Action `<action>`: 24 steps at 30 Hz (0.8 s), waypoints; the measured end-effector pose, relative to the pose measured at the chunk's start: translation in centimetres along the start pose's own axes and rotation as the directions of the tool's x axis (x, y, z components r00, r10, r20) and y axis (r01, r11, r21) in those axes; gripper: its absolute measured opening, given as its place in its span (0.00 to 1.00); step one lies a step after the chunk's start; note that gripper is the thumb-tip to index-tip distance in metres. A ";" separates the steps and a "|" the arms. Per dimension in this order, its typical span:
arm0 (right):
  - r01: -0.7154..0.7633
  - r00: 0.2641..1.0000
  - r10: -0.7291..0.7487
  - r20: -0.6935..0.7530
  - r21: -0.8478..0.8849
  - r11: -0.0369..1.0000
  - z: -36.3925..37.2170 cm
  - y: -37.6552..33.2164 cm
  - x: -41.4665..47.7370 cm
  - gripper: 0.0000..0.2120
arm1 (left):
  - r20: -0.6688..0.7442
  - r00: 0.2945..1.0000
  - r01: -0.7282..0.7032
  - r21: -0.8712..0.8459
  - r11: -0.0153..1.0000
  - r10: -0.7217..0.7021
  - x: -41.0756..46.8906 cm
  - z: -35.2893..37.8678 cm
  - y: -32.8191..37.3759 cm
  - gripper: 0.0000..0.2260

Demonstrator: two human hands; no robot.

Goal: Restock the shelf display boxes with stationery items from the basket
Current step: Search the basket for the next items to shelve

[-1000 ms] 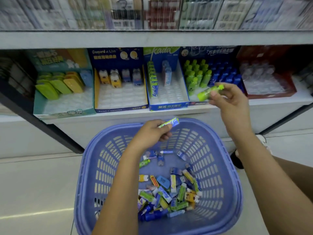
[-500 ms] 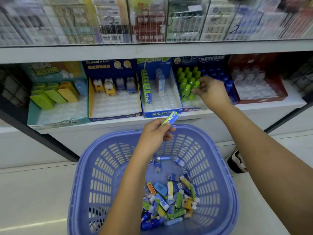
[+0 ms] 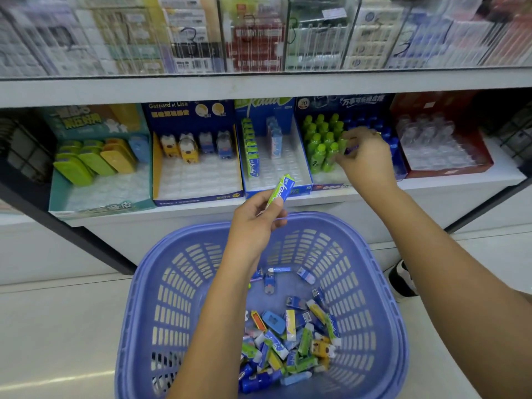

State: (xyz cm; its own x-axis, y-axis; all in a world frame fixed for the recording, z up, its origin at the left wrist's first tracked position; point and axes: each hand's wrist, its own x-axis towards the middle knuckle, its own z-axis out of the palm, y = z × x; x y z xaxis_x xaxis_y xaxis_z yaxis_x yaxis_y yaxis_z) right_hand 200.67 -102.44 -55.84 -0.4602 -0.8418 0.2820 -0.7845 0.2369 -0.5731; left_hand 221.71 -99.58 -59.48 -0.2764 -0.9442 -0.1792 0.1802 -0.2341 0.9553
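Note:
My left hand [image 3: 256,223] hovers above the blue basket [image 3: 149,283] and pinches a green and blue eraser pack [image 3: 281,189], tilted up toward the shelf. Straight ahead of it is the blue display box [image 3: 299,189] with a row of the same packs [image 3: 250,151]. My right hand [image 3: 367,158] reaches into the neighbouring box of green bottles [image 3: 319,139]. Its thumb and fingertips close round a green bottle [image 3: 331,156] in the front row. Several loose stationery items [image 3: 288,344] lie in the basket's bottom.
Further left on the shelf are a navy box of animal-shaped items [image 3: 190,148] and a teal box of green and yellow cases [image 3: 95,162]. A red box of clear items [image 3: 443,148] is at the right. An upper shelf [image 3: 259,84] overhangs. A shoe [image 3: 403,283] rests beside the basket.
My right hand carried the green bottle from above the basket into the green bottle box. My left hand rose with the eraser pack toward the shelf edge.

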 end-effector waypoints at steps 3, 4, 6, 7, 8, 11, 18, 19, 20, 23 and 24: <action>-0.066 0.970 -0.050 0.238 0.454 0.889 -0.5 -3.1 -3.5 0.08 | -0.039 0.995 -0.090 0.054 0.995 0.092 0.1 0.0 0.1 0.07; -0.116 0.923 -0.116 0.366 0.553 0.825 -0.5 -4.2 -4.5 0.06 | -0.038 0.992 -0.118 0.071 0.990 0.121 0.2 0.0 0.3 0.07; -0.119 0.870 -0.217 0.442 0.617 0.778 -0.3 -5.6 -5.4 0.07 | -0.035 0.985 -0.166 0.097 0.981 0.170 0.2 -0.2 0.6 0.06; -0.094 0.875 -0.232 0.424 0.620 0.779 -0.2 -6.1 -5.4 0.08 | -0.044 0.981 -0.185 0.105 0.977 0.191 0.2 -0.4 0.8 0.06; -0.074 0.886 -0.233 0.400 0.618 0.783 0.0 -6.5 -5.1 0.09 | -0.060 0.974 -0.209 0.135 0.969 0.218 0.2 -0.7 0.9 0.06; -0.014 0.921 -0.211 0.327 0.570 0.822 1.2 -7.0 -3.9 0.09 | -0.118 0.913 -0.280 0.514 0.811 0.391 0.3 -1.8 0.8 0.11; 0.203 0.937 -0.283 0.206 0.338 0.919 4.6 -7.7 -2.3 0.06 | -0.010 0.913 -0.233 0.809 0.540 0.409 0.6 -2.8 -0.3 0.17; 0.215 0.933 -0.294 0.207 0.334 0.918 4.7 -7.7 -2.1 0.06 | -0.013 0.910 -0.234 0.809 0.539 0.415 0.7 -2.8 -0.3 0.17; 0.235 0.926 -0.313 0.212 0.327 0.916 4.8 -7.8 -2.0 0.06 | -0.014 0.908 -0.237 0.807 0.541 0.418 0.8 -2.9 -0.4 0.17; 0.304 0.892 -0.369 0.260 0.259 0.917 5.3 -7.7 -2.2 0.06 | -0.007 0.910 -0.243 0.802 0.546 0.415 1.0 -3.1 -0.4 0.17; 0.312 0.885 -0.373 0.279 0.239 0.920 5.5 -7.6 -2.3 0.06 | -0.002 0.910 -0.246 0.801 0.546 0.414 1.0 -3.2 -0.4 0.17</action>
State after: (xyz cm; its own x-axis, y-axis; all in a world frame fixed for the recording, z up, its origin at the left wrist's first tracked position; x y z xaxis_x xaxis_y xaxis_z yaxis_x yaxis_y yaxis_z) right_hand 210.03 -104.97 -56.38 0.0008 -0.9685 0.2490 -0.7658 -0.1607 -0.6226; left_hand 224.33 -101.20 -60.74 -0.1753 -0.9569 0.2314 -0.5893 0.2903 0.7539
